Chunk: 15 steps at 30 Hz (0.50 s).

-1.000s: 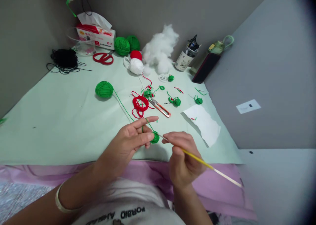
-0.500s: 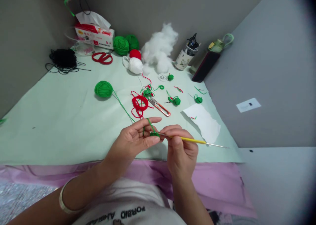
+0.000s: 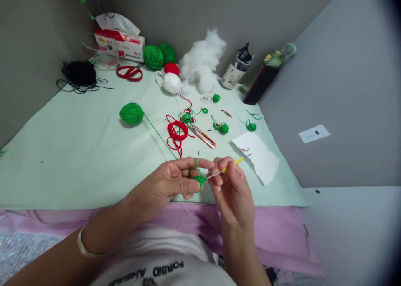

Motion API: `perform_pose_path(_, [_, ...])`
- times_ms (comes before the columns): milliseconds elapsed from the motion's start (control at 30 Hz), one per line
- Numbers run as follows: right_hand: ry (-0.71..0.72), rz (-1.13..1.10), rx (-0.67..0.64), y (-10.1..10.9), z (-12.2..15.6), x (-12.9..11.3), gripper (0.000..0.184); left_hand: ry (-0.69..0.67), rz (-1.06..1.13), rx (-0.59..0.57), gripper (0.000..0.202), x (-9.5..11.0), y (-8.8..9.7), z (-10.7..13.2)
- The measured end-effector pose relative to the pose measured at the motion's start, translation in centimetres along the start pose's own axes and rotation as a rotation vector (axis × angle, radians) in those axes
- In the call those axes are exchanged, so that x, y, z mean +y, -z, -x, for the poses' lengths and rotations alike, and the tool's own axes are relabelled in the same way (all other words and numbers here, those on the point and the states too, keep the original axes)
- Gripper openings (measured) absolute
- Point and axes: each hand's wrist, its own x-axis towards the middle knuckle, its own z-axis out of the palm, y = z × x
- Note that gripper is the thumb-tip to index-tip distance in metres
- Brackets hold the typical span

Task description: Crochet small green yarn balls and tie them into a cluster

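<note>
Between thumb and fingers, my left hand (image 3: 175, 179) pinches a small green crochet piece (image 3: 199, 180). Green yarn (image 3: 160, 137) loops over its raised index finger and runs back to a green yarn ball (image 3: 131, 113) on the table. My right hand (image 3: 233, 185) is closed around a crochet hook with a yellow handle (image 3: 238, 161). The hook's thin metal end meets the right edge of the green piece, and its far end points up and to the right.
Orange thread snips (image 3: 205, 137) lie beyond the hands, beside a coil of red yarn (image 3: 177, 131). A torn white paper (image 3: 261, 160) is on the right. White stuffing (image 3: 203, 62), red scissors (image 3: 129, 73) and a tissue box (image 3: 120, 43) stand further back.
The hook has swung from pointing slightly down-right to pointing up-right as my right hand turned. The green piece sits a little lower and further right.
</note>
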Motion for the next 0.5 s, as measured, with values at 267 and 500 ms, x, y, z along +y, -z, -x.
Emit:
perform_pose_path(267, [0.280, 0.140, -0.011, -0.09, 0.06, 0.37, 0.020, 0.034, -0.006, 0.034, 0.050, 0.29, -0.53, 0.33])
perform_pose_path(500, [0.185, 0.062, -0.046, 0.48, 0.03, 0.20, 0.021, 0.045, 0.057, -0.034, 0.046, 0.38, -0.08, 0.57])
